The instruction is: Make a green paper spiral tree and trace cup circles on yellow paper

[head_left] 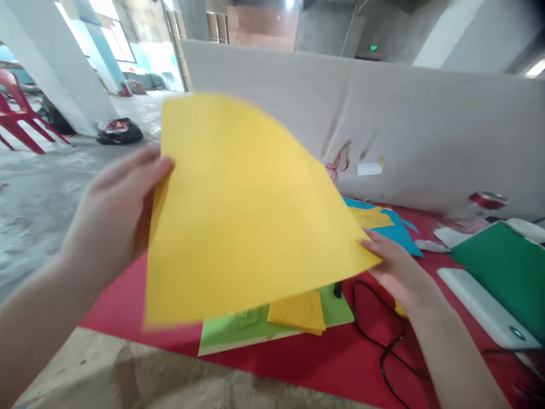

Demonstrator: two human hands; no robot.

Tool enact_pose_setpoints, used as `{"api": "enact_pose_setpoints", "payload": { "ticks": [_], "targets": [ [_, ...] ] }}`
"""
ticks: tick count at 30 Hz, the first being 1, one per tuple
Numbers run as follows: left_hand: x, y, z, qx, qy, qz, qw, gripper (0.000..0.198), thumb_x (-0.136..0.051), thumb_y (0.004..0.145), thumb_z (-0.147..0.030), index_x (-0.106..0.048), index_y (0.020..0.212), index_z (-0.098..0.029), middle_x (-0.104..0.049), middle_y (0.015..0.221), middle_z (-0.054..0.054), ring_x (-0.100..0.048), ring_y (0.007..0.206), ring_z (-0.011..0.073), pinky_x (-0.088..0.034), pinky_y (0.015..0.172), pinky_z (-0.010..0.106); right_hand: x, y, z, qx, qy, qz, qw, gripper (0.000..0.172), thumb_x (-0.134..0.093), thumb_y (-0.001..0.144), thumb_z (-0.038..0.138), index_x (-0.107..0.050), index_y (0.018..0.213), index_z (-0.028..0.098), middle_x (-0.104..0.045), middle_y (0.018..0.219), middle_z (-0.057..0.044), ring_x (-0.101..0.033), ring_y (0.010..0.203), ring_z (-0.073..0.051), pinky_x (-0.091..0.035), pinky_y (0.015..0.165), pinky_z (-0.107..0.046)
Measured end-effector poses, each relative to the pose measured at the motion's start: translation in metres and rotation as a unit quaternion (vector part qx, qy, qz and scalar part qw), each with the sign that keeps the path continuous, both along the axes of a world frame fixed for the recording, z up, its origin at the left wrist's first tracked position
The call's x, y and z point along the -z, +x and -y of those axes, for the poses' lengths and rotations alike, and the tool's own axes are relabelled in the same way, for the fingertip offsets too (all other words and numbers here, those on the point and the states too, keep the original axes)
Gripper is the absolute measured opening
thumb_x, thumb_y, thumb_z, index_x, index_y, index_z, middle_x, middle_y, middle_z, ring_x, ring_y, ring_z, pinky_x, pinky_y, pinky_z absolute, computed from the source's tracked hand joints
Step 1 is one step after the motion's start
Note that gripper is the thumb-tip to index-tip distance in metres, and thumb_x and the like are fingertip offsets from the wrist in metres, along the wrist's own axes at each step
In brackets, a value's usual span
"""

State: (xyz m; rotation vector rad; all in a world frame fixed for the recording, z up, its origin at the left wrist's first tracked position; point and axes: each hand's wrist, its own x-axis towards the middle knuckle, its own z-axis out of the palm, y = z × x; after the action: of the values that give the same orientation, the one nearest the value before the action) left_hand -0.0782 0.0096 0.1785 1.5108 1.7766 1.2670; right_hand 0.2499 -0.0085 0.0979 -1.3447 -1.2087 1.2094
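A large yellow sheet of paper (251, 216) is held up in front of me, bent in a curve and slightly blurred. My left hand (123, 199) pinches its left edge, thumb on the near face. At the lower right corner, my right hand (394, 264) grips the sheet between thumb and fingers. Beneath it, a green sheet (259, 335) lies on the red tabletop (293, 355), partly covered by smaller orange-yellow paper pieces (297, 312); a round outline shows on the top one.
A black cable (383, 346) winds across the table at right, beside a white device (485, 307) and a dark green board (502, 272). Behind are blue paper (400, 233) with yellow scraps, a can (485, 201) and a pale partition (404, 125). A red chair (23, 116) stands far left.
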Motion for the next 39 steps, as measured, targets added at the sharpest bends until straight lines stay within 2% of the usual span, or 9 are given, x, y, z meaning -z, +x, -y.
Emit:
{"api": "enact_pose_setpoints", "payload": {
  "ticks": [6,11,14,19,24,29,32,35,39],
  "targets": [
    [0.124,-0.019,0.062,0.101,-0.178,0.312,0.928,0.035,-0.06,0.067,-0.045,-0.058,0.103,-0.043,-0.062,0.106,-0.013,-0.062,0.092,0.021,-0.054,0.062,0.029,0.046,0.013,0.075,0.256,-0.042,0.042,0.965,0.04,-0.073,0.054,0.036,-0.062,0.091,0.028,-0.064,0.102,-0.005,-0.062,0.09,-0.025,-0.053,0.075,-0.035],
    [0.161,0.012,0.06,0.142,-0.298,0.447,0.831,0.027,-0.062,0.072,-0.023,-0.059,0.099,-0.021,-0.066,0.099,0.001,-0.064,0.08,0.0138,-0.053,0.063,0.019,0.054,-0.008,0.093,0.347,0.033,0.225,0.91,0.032,-0.066,0.065,0.041,-0.063,0.091,0.022,-0.064,0.094,-0.006,-0.06,0.087,-0.027,-0.049,0.075,-0.042],
    [0.166,0.029,0.051,0.181,-0.322,0.485,0.793,0.02,-0.055,0.078,-0.018,-0.057,0.097,-0.017,-0.064,0.101,0.006,-0.063,0.081,0.0139,-0.053,0.066,0.021,0.059,-0.046,0.1,0.232,0.227,0.348,0.88,0.016,-0.055,0.076,0.022,-0.063,0.089,0.02,-0.061,0.099,-0.006,-0.055,0.095,-0.023,-0.044,0.086,-0.04],
    [0.171,0.037,0.044,0.222,-0.322,0.483,0.784,0.016,-0.055,0.08,-0.022,-0.057,0.093,-0.015,-0.063,0.101,0.008,-0.063,0.074,0.014,-0.052,0.057,0.021,0.093,-0.116,0.115,-0.076,0.381,0.491,0.78,0.044,-0.037,0.074,0.002,-0.055,0.112,0.012,-0.058,0.115,-0.008,-0.047,0.11,-0.022,-0.041,0.093,-0.04],
    [0.175,0.035,0.042,0.244,-0.31,0.453,0.8,0.026,-0.062,0.075,-0.022,-0.058,0.099,-0.013,-0.064,0.097,0.009,-0.063,0.081,0.0176,-0.053,0.066,0.025,0.116,-0.139,0.122,-0.119,0.388,0.474,0.782,0.034,-0.037,0.08,0.01,-0.059,0.106,0.012,-0.059,0.114,-0.008,-0.049,0.108,-0.022,-0.04,0.094,-0.039],
    [0.175,0.034,0.041,0.262,-0.296,0.427,0.813,0.024,-0.067,0.072,-0.024,-0.06,0.091,-0.012,-0.066,0.087,0.007,-0.062,0.073,0.0149,-0.05,0.063,0.021,0.097,-0.126,0.127,-0.156,0.388,0.456,0.786,0.038,-0.049,0.08,0.03,-0.053,0.113,0.012,-0.057,0.116,-0.009,-0.046,0.111,-0.025,-0.035,0.098,-0.043],
    [0.166,0.034,0.038,0.277,-0.279,0.417,0.819,0.02,-0.067,0.072,-0.025,-0.062,0.086,-0.012,-0.066,0.076,0.004,-0.061,0.065,0.0113,-0.047,0.056,0.016,0.075,-0.102,0.115,-0.104,0.348,0.412,0.836,0.064,-0.059,0.071,0.046,-0.042,0.123,0.013,-0.049,0.123,-0.012,-0.04,0.117,-0.028,-0.033,0.099,-0.045],
    [0.147,0.035,0.034,0.314,-0.26,0.398,0.822,0.021,-0.065,0.074,-0.026,-0.062,0.089,-0.013,-0.067,0.08,0.004,-0.062,0.07,0.0129,-0.047,0.061,0.018,0.056,-0.073,0.087,0.092,0.138,0.302,0.939,0.058,-0.058,0.074,0.039,-0.038,0.125,0.02,-0.042,0.13,-0.011,-0.04,0.119,-0.025,-0.033,0.099,-0.043],
    [0.115,0.041,0.028,0.401,-0.217,0.359,0.814,0.019,-0.059,0.079,-0.025,-0.062,0.096,-0.016,-0.067,0.093,0.004,-0.063,0.08,0.0155,-0.049,0.071,0.022,0.037,-0.053,0.054,-0.042,-0.093,-0.034,0.994,0.054,-0.053,0.073,0.051,-0.047,0.117,0.02,-0.05,0.124,-0.011,-0.046,0.115,-0.026,-0.04,0.093,-0.042]
  ]
}}
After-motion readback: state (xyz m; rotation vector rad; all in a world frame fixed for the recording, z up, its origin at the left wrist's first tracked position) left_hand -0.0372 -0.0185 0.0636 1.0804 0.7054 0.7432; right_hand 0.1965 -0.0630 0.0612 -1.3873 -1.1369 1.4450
